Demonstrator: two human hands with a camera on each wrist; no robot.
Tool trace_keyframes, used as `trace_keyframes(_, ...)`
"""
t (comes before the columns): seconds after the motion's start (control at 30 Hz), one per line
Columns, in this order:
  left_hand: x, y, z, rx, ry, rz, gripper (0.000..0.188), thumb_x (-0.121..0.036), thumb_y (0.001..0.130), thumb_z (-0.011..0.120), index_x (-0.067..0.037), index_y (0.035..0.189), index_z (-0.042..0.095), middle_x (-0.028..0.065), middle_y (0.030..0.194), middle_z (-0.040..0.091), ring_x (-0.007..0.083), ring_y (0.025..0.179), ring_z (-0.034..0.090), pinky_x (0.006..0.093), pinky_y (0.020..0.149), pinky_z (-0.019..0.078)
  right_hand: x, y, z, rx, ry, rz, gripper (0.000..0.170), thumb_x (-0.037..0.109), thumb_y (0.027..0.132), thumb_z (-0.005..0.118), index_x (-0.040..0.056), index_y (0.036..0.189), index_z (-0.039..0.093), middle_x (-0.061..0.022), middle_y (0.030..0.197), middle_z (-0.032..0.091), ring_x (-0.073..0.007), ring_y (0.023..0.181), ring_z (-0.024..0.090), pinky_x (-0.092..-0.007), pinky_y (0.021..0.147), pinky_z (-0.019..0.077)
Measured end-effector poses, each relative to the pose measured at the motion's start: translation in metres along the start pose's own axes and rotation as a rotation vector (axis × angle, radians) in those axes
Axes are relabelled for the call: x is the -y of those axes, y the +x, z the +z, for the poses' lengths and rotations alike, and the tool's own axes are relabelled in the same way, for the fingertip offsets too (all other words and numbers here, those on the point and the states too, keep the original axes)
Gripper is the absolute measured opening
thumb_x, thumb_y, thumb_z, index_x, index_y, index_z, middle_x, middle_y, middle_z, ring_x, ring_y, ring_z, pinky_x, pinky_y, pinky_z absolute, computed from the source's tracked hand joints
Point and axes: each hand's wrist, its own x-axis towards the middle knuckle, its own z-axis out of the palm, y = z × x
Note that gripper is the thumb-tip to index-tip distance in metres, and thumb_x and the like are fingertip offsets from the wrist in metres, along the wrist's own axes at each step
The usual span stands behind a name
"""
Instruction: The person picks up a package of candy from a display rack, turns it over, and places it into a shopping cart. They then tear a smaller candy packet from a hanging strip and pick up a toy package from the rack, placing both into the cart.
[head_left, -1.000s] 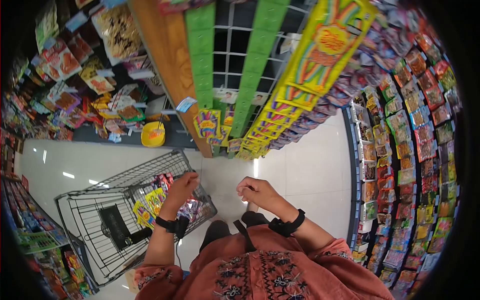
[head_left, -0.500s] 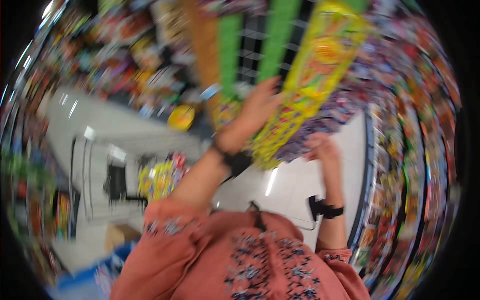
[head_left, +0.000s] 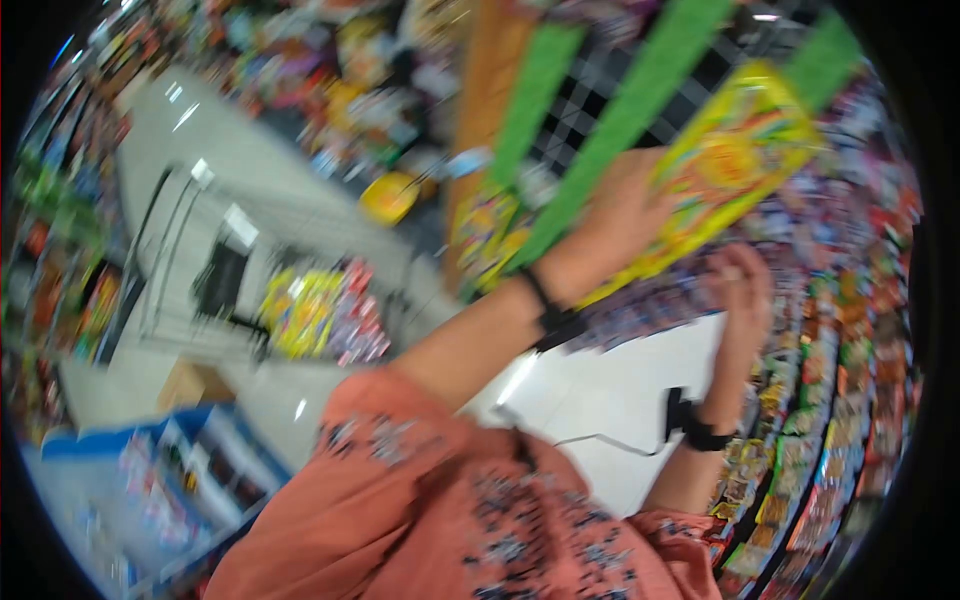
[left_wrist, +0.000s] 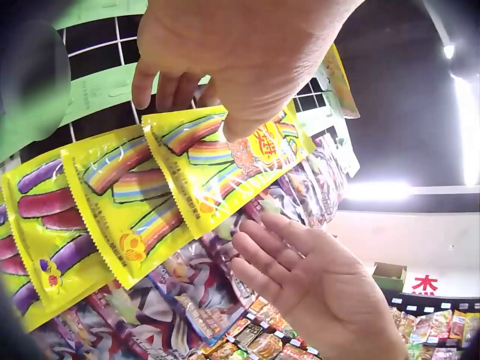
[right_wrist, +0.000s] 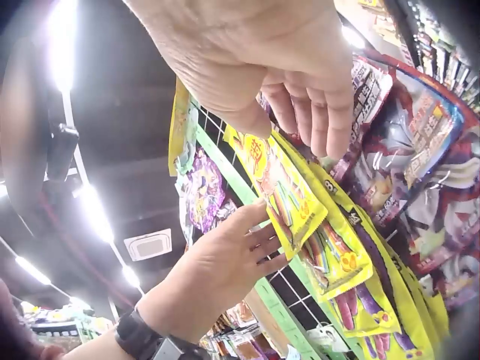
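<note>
The left hand (head_left: 620,215) is at the side edge of the front yellow rainbow-strip candy packet (head_left: 725,160), upper right of the head view, its thumb and loose fingers apart, and I cannot tell if it has hold; the right hand (head_left: 742,290), fingers also relaxed, is below that packet and holds nothing. Behind it hang more yellow packets (left_wrist: 56,225), beside purple-grey packets (left_wrist: 199,292). At left, the wire shopping cart (head_left: 165,250) contains yellow and red packets (head_left: 310,305); at lower left, the blue bin (head_left: 90,445) contains blurred packages (head_left: 160,490).

salmon-red top (head_left: 430,500) | dark floral embroidery (head_left: 510,520) | black wrist straps (head_left: 707,432)
</note>
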Motion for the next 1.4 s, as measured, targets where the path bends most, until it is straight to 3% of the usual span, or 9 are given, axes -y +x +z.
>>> trace_keyframes(0.27, -0.019, 0.02, -0.004, 0.059, 0.105, -0.008, 0.047, -0.022, 0.093, 0.063, 0.005, 0.129, 0.051, 0.0222, 0.122, 0.056, 0.0378, 0.112, 0.056, 0.041, 0.097, 0.0449, -0.008, 0.014, 0.006, 0.038, 0.251, -0.096, 0.039, 0.006, 0.096, 0.057, -0.0061, 0.133, 0.049, -0.0152, 0.122, 0.062, -0.0202, 0.112, 0.061, -0.0307, 0.094, 0.0494)
trace_keyframes(0.47, -0.032, 0.019, -0.001, 0.072, 0.252, 0.002, 0.051, -0.022, 0.095, 0.062, 0.006, 0.135, 0.048, 0.0201, 0.123, 0.054, 0.0315, 0.116, 0.054, 0.0378, 0.099, 0.043, -0.001, 0.023, 0.007, 0.139, 0.318, -0.118, 0.04, 0.005, 0.098, 0.053, -0.0044, 0.137, 0.047, -0.0136, 0.123, 0.061, -0.0186, 0.114, 0.058, -0.0304, 0.096, 0.0483)
trace_keyframes(0.7, -0.032, 0.013, 0.0, 0.061, 0.306, 0.074, 0.05, -0.02, 0.095, 0.062, 0.004, 0.135, 0.048, 0.0191, 0.124, 0.053, 0.0296, 0.115, 0.054, 0.0379, 0.096, 0.0439, 0.013, 0.02, 0.009, 0.048, 0.069, -0.211, 0.035, 0.002, 0.092, 0.056, -0.0023, 0.127, 0.055, -0.0153, 0.113, 0.064, -0.0196, 0.09, 0.067, -0.0284, 0.076, 0.054)
trace_keyframes(0.83, -0.035, 0.014, -0.002, 0.055, 0.237, 0.009, 0.042, -0.019, 0.095, 0.063, 0.003, 0.128, 0.052, 0.0126, 0.114, 0.057, 0.0216, 0.104, 0.057, 0.0331, 0.091, 0.0465, 0.017, 0.019, 0.012, -0.022, -0.026, -0.28, 0.031, 0.001, 0.091, 0.058, -0.0023, 0.122, 0.057, -0.0154, 0.107, 0.063, -0.0194, 0.081, 0.066, -0.0286, 0.07, 0.0532)
trace_keyframes(0.93, -0.04, 0.018, -0.001, 0.076, -0.16, -0.254, 0.031, -0.018, 0.096, 0.063, 0.002, 0.119, 0.054, 0.0073, 0.106, 0.061, 0.0147, 0.095, 0.06, 0.0288, 0.087, 0.0479, 0.012, 0.02, 0.014, -0.059, -0.017, -0.293, 0.027, 0.001, 0.094, 0.056, -0.0035, 0.12, 0.059, -0.0076, 0.096, 0.066, -0.0099, 0.083, 0.062, -0.024, 0.072, 0.0502)
trace_keyframes(0.97, -0.027, 0.02, 0.001, 0.058, -0.251, -0.269, 0.026, -0.015, 0.094, 0.067, -0.001, 0.112, 0.054, 0.005, 0.1, 0.063, 0.0102, 0.091, 0.061, 0.0277, 0.079, 0.0508, 0.014, 0.02, 0.015, -0.061, 0.053, -0.242, 0.024, 0.002, 0.095, 0.056, -0.0031, 0.117, 0.06, -0.0034, 0.09, 0.065, -0.0068, 0.078, 0.058, -0.0222, 0.069, 0.0483)
trace_keyframes(1.07, -0.039, 0.03, -0.001, 0.131, -0.554, -0.376, 0.025, -0.017, 0.096, 0.065, -0.002, 0.113, 0.054, 0.0034, 0.099, 0.063, 0.009, 0.09, 0.06, 0.0261, 0.081, 0.0496, 0.014, 0.022, 0.012, 0.0, 0.069, -0.166, 0.021, 0.003, 0.096, 0.056, -0.0025, 0.115, 0.06, 0.0003, 0.087, 0.062, -0.0044, 0.075, 0.055, -0.021, 0.066, 0.0462)
trace_keyframes(1.23, -0.052, 0.038, -0.005, 0.169, -0.536, -0.338, 0.026, -0.022, 0.099, 0.06, -0.001, 0.113, 0.055, 0.0024, 0.098, 0.064, 0.0063, 0.091, 0.059, 0.0241, 0.083, 0.0476, 0.024, 0.027, 0.013, 0.035, 0.216, -0.133, 0.011, 0.008, 0.098, 0.055, 0.0005, 0.105, 0.059, 0.0044, 0.082, 0.055, -0.0012, 0.069, 0.047, -0.0183, 0.06, 0.0393)
trace_keyframes(1.4, -0.064, 0.043, -0.01, 0.111, -0.568, -0.295, 0.029, -0.025, 0.099, 0.061, -0.001, 0.116, 0.057, 0.0, 0.098, 0.063, 0.0058, 0.09, 0.057, 0.0241, 0.084, 0.0464, 0.029, 0.038, 0.019, 0.036, 0.28, -0.199, 0.012, 0.01, 0.097, 0.058, -0.0012, 0.102, 0.058, 0.0026, 0.085, 0.059, -0.0022, 0.078, 0.051, -0.0207, 0.068, 0.0436)
